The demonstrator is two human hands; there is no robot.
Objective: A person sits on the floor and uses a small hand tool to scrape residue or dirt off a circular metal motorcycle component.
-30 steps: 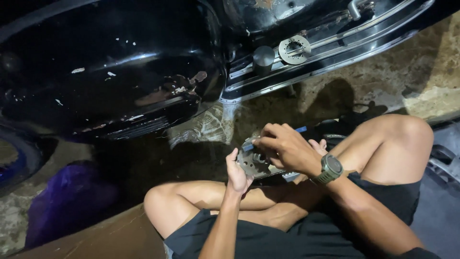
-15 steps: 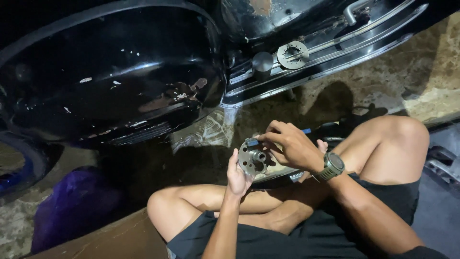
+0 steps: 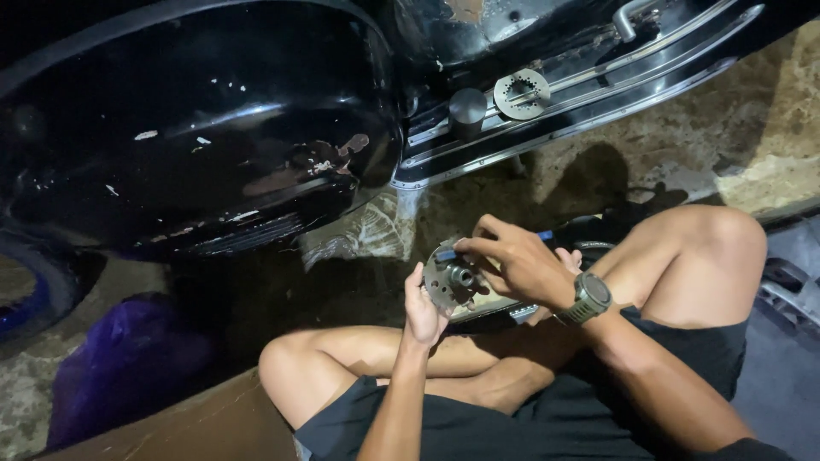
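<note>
The person sat cross-legged on the ground beside a black scooter, and much of what the hands did was lost in shadow. The left hand (image 3: 424, 309) came up from below with its fingers curled round the lower edge of a round metal clutch part (image 3: 450, 279), gripping it by the rim. The right hand (image 3: 519, 265) lay over the top of the same part, fingers bent and pinched down near its central hub (image 3: 462, 276); whether they gripped a tool or only the hub I could not tell, for the knuckles covered it. A small blue piece (image 3: 447, 254) showed at the fingertips, and another blue end (image 3: 545, 235) poked out behind the hand, too small to name. The part was held above the crossed shins, in front of the right knee (image 3: 717, 235).

A watch (image 3: 590, 296) with a dark face sat on the right wrist. Under the hands lay a pale flat thing (image 3: 491, 303), mostly hidden.

The scooter's curved black side panel (image 3: 196, 128) was chipped, with pale flecks and a rusty scrape. On its footboard rail (image 3: 598, 85) stood a short dark cylinder (image 3: 467, 109) and, just beside it, a toothed metal ring (image 3: 522, 94). A purple bag (image 3: 128, 367) slumped at the left, its outline dim, and a blue-edged wheel (image 3: 34, 290) was cut off by the frame.
</note>
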